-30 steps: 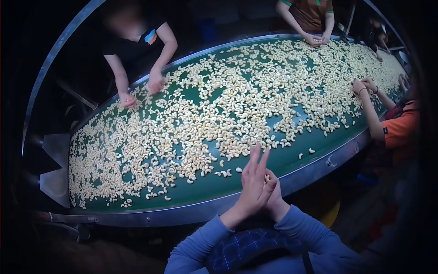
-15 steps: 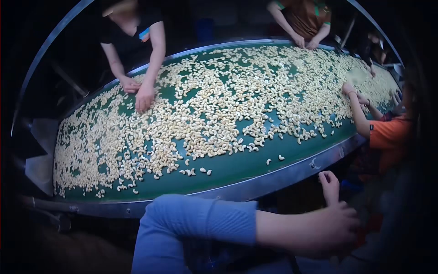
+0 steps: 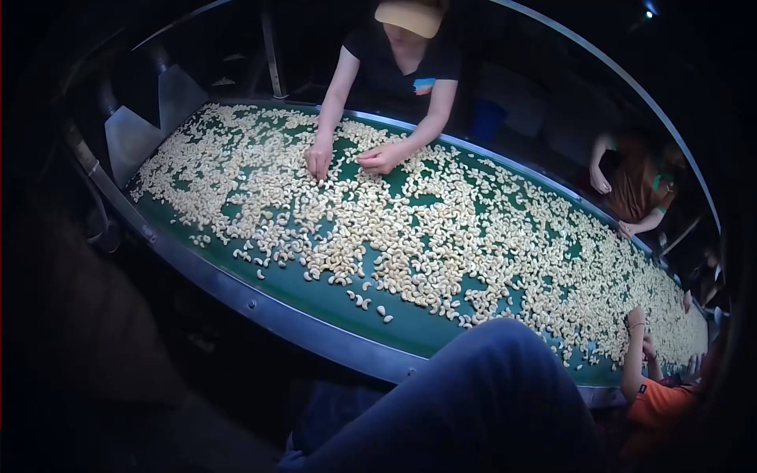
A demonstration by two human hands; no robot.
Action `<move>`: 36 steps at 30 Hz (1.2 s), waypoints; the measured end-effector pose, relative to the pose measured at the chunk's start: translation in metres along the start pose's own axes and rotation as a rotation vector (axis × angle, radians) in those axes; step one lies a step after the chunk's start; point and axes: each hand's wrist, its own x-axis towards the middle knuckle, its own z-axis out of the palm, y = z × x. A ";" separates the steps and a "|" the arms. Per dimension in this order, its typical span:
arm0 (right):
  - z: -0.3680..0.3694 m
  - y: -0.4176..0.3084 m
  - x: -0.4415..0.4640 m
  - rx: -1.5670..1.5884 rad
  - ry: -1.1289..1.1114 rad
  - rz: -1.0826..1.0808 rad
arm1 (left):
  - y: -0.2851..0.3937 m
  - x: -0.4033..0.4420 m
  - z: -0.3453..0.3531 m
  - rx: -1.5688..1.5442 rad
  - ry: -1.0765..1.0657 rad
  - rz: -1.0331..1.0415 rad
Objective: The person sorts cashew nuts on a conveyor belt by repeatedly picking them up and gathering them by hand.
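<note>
Cashews (image 3: 426, 268) lie scattered over the green belt (image 3: 418, 329), sparser toward the near rail (image 3: 252, 303). A blue sleeve (image 3: 481, 394) hides part of that rail; the wearer's hands are out of sight, their grip impossible to tell. Opposite, a co-worker's hands (image 3: 319, 158) are among the cashews.

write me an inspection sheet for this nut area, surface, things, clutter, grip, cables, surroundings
Surface: green surface mostly covered, with a bare strip along the near metal rim.
Job's things: pale curved nuts spread loosely; a few lie apart near that rim.
Clutter: nothing seen.
Grip: both of the wearer's hands out of view; a blue sleeve hides part of the rim.
Cables: none made out; lower left too dark to tell.
Surroundings: capped co-worker's hands at the nuts opposite.
</note>
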 end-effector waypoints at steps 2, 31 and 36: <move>-0.001 0.007 -0.001 0.011 -0.017 0.027 | -0.005 0.002 0.000 0.003 0.006 -0.003; -0.111 0.110 -0.005 -0.020 -0.063 0.099 | -0.087 0.071 0.022 -0.047 0.036 -0.032; -0.128 0.126 -0.006 -0.001 -0.024 0.108 | -0.099 0.086 0.023 -0.055 0.043 -0.037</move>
